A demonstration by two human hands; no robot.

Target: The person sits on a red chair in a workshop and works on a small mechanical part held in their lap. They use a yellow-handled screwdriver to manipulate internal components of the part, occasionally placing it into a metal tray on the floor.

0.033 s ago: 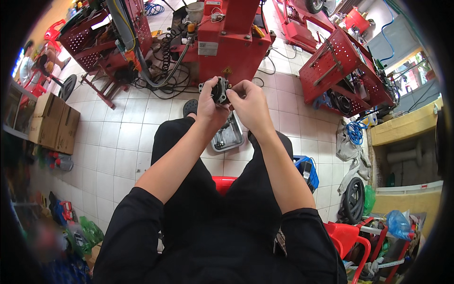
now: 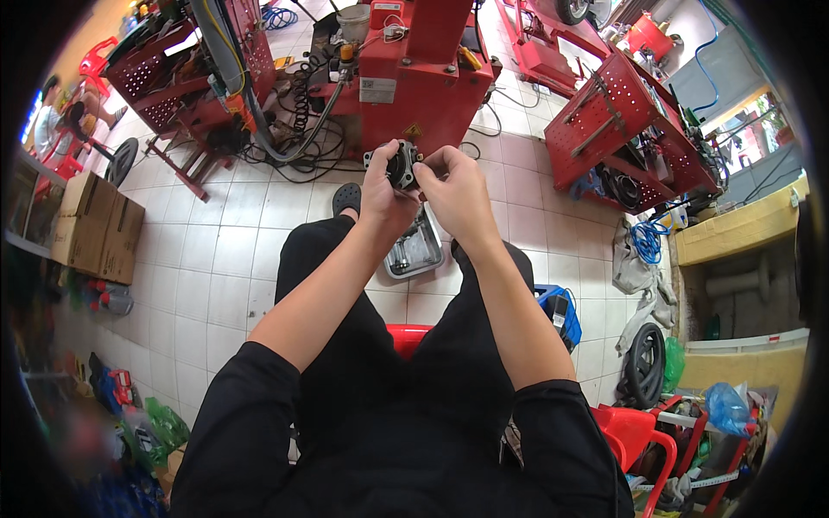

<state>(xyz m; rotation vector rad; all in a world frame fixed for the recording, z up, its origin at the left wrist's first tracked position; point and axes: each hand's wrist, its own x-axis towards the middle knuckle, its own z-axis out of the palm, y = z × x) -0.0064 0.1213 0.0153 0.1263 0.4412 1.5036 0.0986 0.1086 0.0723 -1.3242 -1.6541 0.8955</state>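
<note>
- L hand (image 2: 386, 197): wrapped round the L side of a dark-and-silver metal part (image 2: 402, 164), thumb up along its near face; the other fingers are mostly hidden behind/under it, so can't tell their exact grip.
- R hand (image 2: 462, 192): at the part's R edge, thumb & index tips drawn close together, rest curled in; can't tell if they pinch the part itself or some small bit on it (too tiny to make out).
- Metal part: held up in front of the person, btwn both hands, above the far end of a grey tray (image 2: 416, 275).
- Tray: on the white tiled floor (image 2: 207, 298), btwn the legs, w/ metal pcs in it.
- Red machine (image 2: 423, 99): just beyond the hands, w/ black cables (image 2: 311, 164) on the floor to its L.
- Red seat (image 2: 409, 335): shows btwn the thighs, both in black trousers.
- Far L: cardboard boxes (image 2: 91, 224) near the wall; another person (image 2: 52, 125) sits well apart.
- R side: red perforated cart (image 2: 583, 129), blue hose coil (image 2: 646, 240), black rubber ring (image 2: 635, 371).
</note>
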